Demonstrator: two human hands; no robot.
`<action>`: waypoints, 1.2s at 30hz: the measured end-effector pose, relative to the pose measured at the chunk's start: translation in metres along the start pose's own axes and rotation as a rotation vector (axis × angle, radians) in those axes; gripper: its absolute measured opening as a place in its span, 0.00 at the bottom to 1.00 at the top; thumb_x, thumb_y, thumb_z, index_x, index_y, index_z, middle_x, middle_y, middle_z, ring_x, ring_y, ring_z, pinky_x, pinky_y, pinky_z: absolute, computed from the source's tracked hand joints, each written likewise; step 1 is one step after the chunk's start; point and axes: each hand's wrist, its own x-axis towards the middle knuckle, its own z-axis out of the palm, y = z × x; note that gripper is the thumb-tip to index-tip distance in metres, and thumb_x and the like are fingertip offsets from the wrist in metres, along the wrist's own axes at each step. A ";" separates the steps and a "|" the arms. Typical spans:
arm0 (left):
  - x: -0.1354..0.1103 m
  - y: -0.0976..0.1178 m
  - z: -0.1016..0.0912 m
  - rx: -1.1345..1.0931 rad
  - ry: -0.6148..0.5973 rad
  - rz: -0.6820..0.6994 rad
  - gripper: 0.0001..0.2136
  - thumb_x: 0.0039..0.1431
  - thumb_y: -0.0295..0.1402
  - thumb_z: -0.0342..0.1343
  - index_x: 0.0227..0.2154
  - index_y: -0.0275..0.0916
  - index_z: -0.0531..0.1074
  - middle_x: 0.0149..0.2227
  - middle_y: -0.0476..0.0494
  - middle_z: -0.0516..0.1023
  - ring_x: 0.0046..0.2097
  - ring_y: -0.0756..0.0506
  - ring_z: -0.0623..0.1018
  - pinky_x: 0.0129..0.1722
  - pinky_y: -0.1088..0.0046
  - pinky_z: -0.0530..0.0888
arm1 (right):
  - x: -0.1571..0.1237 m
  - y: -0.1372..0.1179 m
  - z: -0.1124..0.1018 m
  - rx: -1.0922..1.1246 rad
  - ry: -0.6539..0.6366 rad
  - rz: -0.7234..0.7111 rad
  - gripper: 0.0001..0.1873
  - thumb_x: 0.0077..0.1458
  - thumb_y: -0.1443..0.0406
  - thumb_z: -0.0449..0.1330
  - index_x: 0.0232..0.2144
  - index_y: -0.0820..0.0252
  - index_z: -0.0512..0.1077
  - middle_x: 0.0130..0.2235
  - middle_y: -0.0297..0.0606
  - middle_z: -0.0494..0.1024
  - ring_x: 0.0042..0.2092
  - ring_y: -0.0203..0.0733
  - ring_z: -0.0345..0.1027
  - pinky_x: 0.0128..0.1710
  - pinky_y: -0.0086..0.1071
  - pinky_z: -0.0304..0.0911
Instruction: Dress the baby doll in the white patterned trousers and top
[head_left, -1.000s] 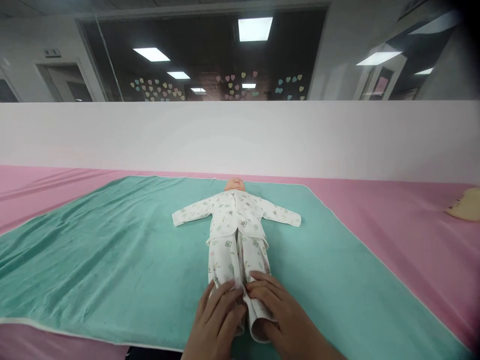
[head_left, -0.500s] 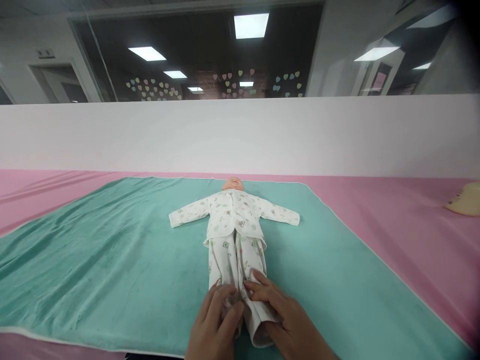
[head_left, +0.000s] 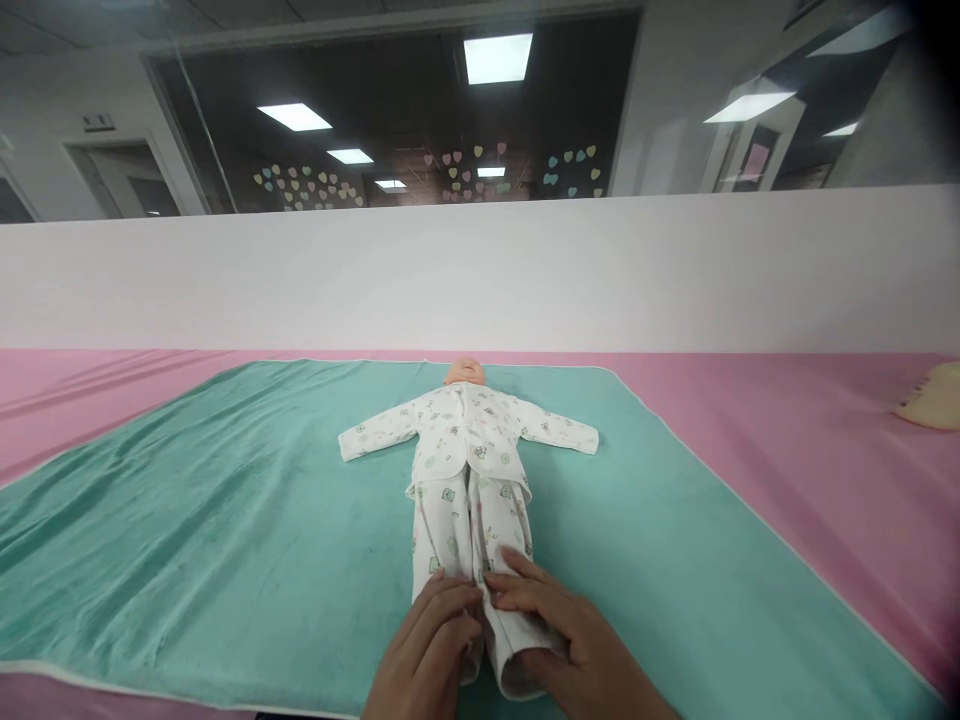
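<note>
A baby doll (head_left: 466,371) lies on its back on a green blanket (head_left: 300,540), head away from me, arms spread wide. It wears a white printed jacket (head_left: 466,430) and matching baby trousers (head_left: 442,520). My left hand (head_left: 431,645) is closed over the lower left trouser leg, hiding much of it. On the other leg, my right hand (head_left: 559,625) has its fingers on top of the fabric and its thumb near the hem, pinching the cloth. The open hem of that leg faces me. The doll's feet are not visible.
Under the blanket is a pink sheet (head_left: 787,440). A cream-coloured object (head_left: 932,397) lies at the far right, cut off by the frame. Behind the bed rises a low white wall (head_left: 480,275), with a dark window (head_left: 390,100) above it.
My left fingers have closed further onto the trouser leg, the thumb moving in toward the fingertips. My right hand keeps nearly the same place. The doll lies as before.
</note>
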 end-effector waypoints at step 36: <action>0.089 -0.093 0.011 -0.176 -0.128 -0.297 0.07 0.59 0.28 0.48 0.35 0.41 0.71 0.35 0.51 0.76 0.39 0.49 0.74 0.47 0.67 0.68 | 0.135 0.013 -0.017 -0.563 0.406 -0.442 0.11 0.59 0.70 0.49 0.40 0.56 0.68 0.45 0.37 0.74 0.49 0.41 0.63 0.51 0.42 0.58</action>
